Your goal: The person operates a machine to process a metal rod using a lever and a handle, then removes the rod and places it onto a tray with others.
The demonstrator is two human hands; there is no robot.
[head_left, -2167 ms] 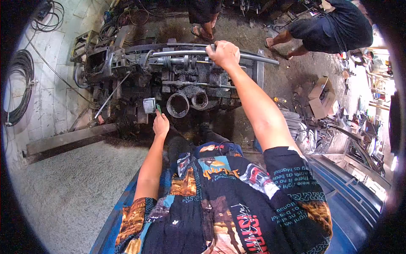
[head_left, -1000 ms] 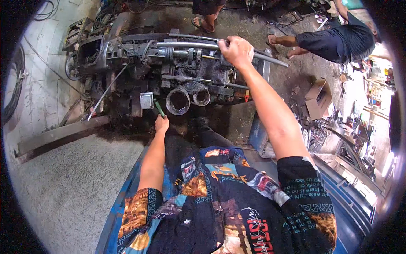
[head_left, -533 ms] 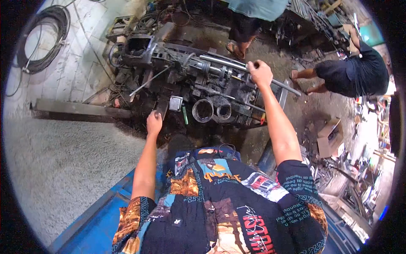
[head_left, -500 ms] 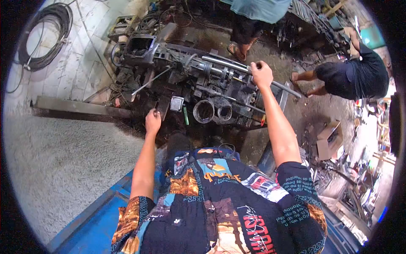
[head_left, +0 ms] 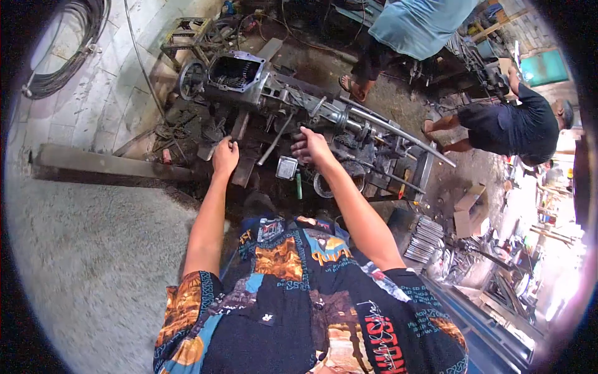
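A greasy lathe-like machine (head_left: pixel 324 112) stretches in front of me, with an open-topped gearbox housing (head_left: pixel 235 72) at its left end. My left hand (head_left: pixel 225 157) has its fingers curled at the near side, beside a dark metal bar (head_left: pixel 245 163); what is in its grip is hidden. Over the machine's middle, my right hand (head_left: pixel 313 148) has its fingers apart, close to a slanted lever (head_left: pixel 275 141). Below that hand are a small pale square tray (head_left: pixel 286 167) and a green stick-like object (head_left: pixel 299 185). A long shiny rod (head_left: pixel 405 135) runs along the machine to the right.
One person in a light blue shirt (head_left: pixel 423 28) stands beyond the machine; another in dark clothes (head_left: pixel 520 121) bends at the right. A cardboard box (head_left: pixel 471 210), a steel beam (head_left: pixel 112 167) and a cable coil (head_left: pixel 68 78) lie around.
My right hand has left the long rod and moved left toward the slanted lever, its fingers spreading. My left hand stays near the same spot. The view has shifted, and the person in blue appears farther right.
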